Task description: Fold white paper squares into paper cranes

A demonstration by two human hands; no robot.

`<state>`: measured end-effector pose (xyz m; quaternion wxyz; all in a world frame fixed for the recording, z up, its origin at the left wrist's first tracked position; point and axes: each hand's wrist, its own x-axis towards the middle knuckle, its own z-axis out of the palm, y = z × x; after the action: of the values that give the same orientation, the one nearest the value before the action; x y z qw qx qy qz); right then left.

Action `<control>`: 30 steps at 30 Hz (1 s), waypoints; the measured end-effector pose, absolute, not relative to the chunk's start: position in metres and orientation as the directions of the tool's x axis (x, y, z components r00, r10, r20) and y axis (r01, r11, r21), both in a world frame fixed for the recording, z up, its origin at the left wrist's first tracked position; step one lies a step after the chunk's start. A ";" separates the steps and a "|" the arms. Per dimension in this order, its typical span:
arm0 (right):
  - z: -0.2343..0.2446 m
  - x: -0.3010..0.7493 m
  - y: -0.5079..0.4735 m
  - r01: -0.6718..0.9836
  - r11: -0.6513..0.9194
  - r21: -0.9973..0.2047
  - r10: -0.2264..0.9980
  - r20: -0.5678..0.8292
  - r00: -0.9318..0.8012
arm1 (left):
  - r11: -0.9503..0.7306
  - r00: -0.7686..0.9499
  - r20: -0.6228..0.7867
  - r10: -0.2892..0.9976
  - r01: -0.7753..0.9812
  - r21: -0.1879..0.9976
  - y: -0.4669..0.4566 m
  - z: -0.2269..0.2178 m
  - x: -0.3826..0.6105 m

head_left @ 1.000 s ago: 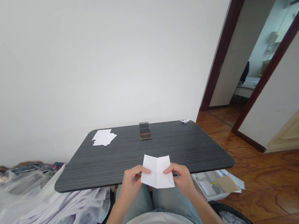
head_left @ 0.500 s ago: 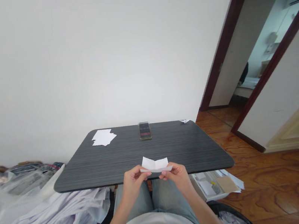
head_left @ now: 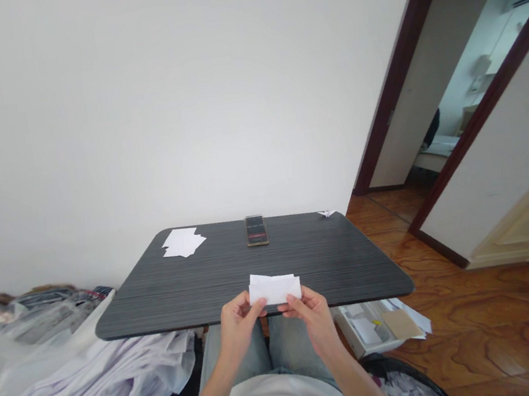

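I hold a small white sheet of paper (head_left: 275, 289), folded over on itself, just above the near edge of the dark table (head_left: 169, 293). My left hand (head_left: 238, 326) pinches its lower left corner. My right hand (head_left: 309, 315) pinches its lower right edge. Both hands hover over my lap, close to the table edge. A metal bangle sits on my left wrist.
At the table's far side lie a few white paper slips (head_left: 182, 242), a phone (head_left: 256, 231) and a tiny folded paper piece (head_left: 326, 213). White sheets (head_left: 99, 391) pile up at my left. An open box (head_left: 380, 327) rests on the wooden floor. A doorway (head_left: 459, 93) opens at right.
The sheet was open and upright a second ago; it has been tipped flat and folded in half. Both hands moved slightly toward the table.
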<state>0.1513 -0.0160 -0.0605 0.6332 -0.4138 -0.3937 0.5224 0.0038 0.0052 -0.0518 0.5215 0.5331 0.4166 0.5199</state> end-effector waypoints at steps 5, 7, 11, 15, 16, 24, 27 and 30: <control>-0.062 0.147 -0.016 -0.355 0.114 -0.928 0.985 0.059 0.161 | -0.122 0.062 0.128 0.990 -0.092 0.988 0.006 -0.051 0.005; -0.063 0.146 -0.017 -0.344 0.120 -0.931 0.983 0.064 0.170 | -0.123 0.087 0.131 0.988 -0.088 0.989 0.006 -0.049 0.005; -0.063 0.146 -0.018 -0.304 0.133 -0.943 0.982 0.084 0.169 | -0.082 0.201 0.098 0.975 -0.087 0.993 0.007 -0.050 0.005; -0.061 0.145 -0.018 -0.278 0.139 -0.951 0.984 0.100 0.147 | -0.051 0.235 0.076 0.969 -0.110 0.993 0.008 -0.055 0.006; -0.061 0.145 -0.018 -0.276 0.139 -0.951 0.984 0.101 0.148 | -0.049 0.220 0.075 0.973 -0.121 0.991 0.008 -0.056 0.006; -0.064 0.143 -0.017 -0.281 0.128 -0.951 0.981 0.081 0.175 | -0.050 0.078 0.065 0.995 -0.189 0.981 0.002 -0.052 0.014; -0.063 0.143 -0.017 -0.278 0.124 -0.952 0.980 0.074 0.184 | -0.047 0.026 0.054 0.998 -0.198 0.979 0.000 -0.051 0.018; -0.061 0.142 -0.018 -0.268 0.122 -0.956 0.978 0.070 0.197 | -0.040 -0.018 0.038 0.999 -0.210 0.977 -0.001 -0.050 0.020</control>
<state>0.1424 -0.0176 -0.0612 0.6335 -0.4442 -0.3998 0.4915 0.0199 -0.0012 -0.0502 0.5369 0.4505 0.4377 0.5632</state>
